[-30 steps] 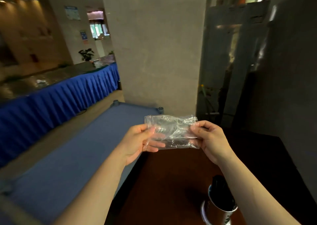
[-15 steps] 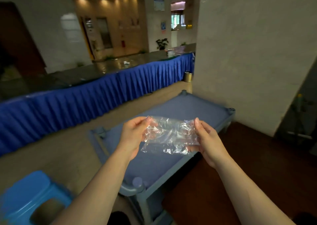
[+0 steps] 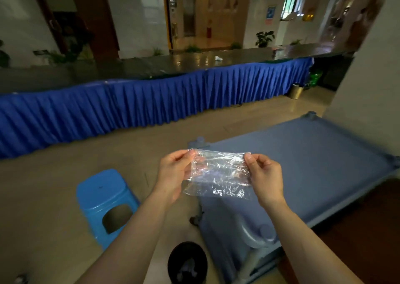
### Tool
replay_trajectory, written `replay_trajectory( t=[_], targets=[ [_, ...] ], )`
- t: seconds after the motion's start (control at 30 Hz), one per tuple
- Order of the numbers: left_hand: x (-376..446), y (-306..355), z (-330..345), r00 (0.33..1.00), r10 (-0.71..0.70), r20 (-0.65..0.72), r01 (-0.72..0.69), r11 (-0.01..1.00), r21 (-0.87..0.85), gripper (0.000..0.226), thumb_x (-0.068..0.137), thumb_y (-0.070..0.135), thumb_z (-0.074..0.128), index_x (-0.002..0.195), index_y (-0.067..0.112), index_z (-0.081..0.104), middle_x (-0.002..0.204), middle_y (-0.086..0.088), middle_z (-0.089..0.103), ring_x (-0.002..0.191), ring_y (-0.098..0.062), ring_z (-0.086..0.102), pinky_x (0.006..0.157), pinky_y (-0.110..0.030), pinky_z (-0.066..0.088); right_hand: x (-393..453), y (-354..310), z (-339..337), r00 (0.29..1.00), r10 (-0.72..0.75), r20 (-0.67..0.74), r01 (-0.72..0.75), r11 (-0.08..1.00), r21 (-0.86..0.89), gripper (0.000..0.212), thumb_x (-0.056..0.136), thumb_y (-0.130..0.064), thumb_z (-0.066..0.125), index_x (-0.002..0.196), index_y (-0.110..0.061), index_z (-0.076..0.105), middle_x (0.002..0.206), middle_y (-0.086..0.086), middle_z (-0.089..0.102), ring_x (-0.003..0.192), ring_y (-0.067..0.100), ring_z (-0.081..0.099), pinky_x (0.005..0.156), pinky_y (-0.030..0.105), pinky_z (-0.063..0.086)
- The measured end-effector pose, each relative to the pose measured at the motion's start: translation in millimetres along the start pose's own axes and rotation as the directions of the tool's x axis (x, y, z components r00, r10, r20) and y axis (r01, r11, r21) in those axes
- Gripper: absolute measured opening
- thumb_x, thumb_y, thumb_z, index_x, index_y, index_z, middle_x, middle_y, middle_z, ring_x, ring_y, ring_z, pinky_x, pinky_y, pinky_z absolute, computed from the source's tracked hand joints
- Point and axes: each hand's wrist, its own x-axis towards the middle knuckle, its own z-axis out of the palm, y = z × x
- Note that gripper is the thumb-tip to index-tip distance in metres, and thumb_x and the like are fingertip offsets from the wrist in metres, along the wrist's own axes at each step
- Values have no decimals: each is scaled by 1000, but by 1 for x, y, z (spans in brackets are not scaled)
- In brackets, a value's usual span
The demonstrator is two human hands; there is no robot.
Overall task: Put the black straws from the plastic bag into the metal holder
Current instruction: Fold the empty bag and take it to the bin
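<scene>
A clear, crumpled plastic bag hangs stretched between both hands at chest height, with no straws visible inside it. My left hand pinches its upper left corner. My right hand pinches its upper right corner. The metal holder and the black straws are out of view.
A blue plastic stool stands on the floor at lower left. A black waste bin with crumpled litter sits below my arms. A grey-blue cot fills the right. A dark brown table edge shows at far right. A blue-skirted counter runs across behind.
The view has swung left, away from the brown table and the metal holder with the straws. Both hands still hold the bag, now over the floor and cot with the bin in sight.
</scene>
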Motion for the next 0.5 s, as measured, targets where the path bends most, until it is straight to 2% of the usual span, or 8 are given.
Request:
replay_trajectory(
  t=[0.03, 0.1, 0.17, 0.27, 0.37, 0.43, 0.5],
  targets=[
    [5, 0, -17, 1000, -3, -13, 3, 1000, 1, 25, 98, 13, 62, 106, -10, 68, 86, -21, 56, 39, 1, 37, 39, -13, 36, -1, 3, 18, 1000, 0, 10, 0, 1000, -7, 26, 97, -26, 66, 75, -12, 67, 57, 2, 56, 55, 18, 48, 50, 41, 47],
    [11, 0, -47, 999, -19, -35, 18, 1000, -17, 25, 99, 16, 62, 105, -7, 69, 75, -14, 55, 40, 0, 36, 39, -14, 34, -5, 9, 50, 999, 11, 33, -10, 1000, -9, 28, 98, -24, 64, 75, -7, 65, 58, 7, 53, 58, 23, 48, 57, 56, 52],
    [13, -1, -69, 997, -63, -46, 62, 998, -18, 26, 100, 24, 61, 105, 0, 70, 73, -10, 52, 44, -4, 36, 41, -19, 31, -9, 13, 72, 998, 13, 53, -12, 1000, -18, 30, 99, -24, 63, 74, -7, 65, 57, 7, 50, 58, 23, 46, 59, 59, 53],
    [13, -5, -95, 992, -86, -92, 88, 996, 17, 22, 101, 29, 58, 96, 13, 72, 63, 3, 46, 43, -3, 34, 40, -18, 31, -15, 18, 99, 996, 8, 88, -3, 999, -53, 32, 100, -24, 62, 71, -9, 63, 56, 2, 49, 55, 18, 43, 52, 42, 46],
    [14, -16, -114, 978, -77, -192, 89, 995, 54, 17, 101, 26, 59, 92, 16, 70, 61, 7, 42, 44, -5, 31, 41, -17, 30, -23, 25, 114, 986, 26, 163, -20, 999, -40, 33, 102, -27, 58, 74, -8, 61, 54, -7, 50, 49, 10, 43, 47, 23, 43],
    [14, -29, -124, 963, -70, -259, 91, 994, 68, 17, 100, 25, 60, 88, 17, 70, 59, 8, 43, 46, -5, 32, 42, -18, 31, -30, 32, 121, 961, 104, 257, -96, 994, -44, 28, 100, -32, 59, 94, -6, 65, 70, -3, 64, 60, 9, 58, 53, 22, 51],
    [12, -43, -132, 949, -72, -307, 101, 991, 82, 17, 100, 23, 61, 88, 17, 71, 60, 7, 42, 47, -6, 33, 45, -19, 32, -37, 45, 126, 896, 265, 357, -260, 964, -64, 34, 94, -34, 66, 119, -11, 60, 99, 5, 73, 82, 16, 70, 57, 26, 57]
  ],
)
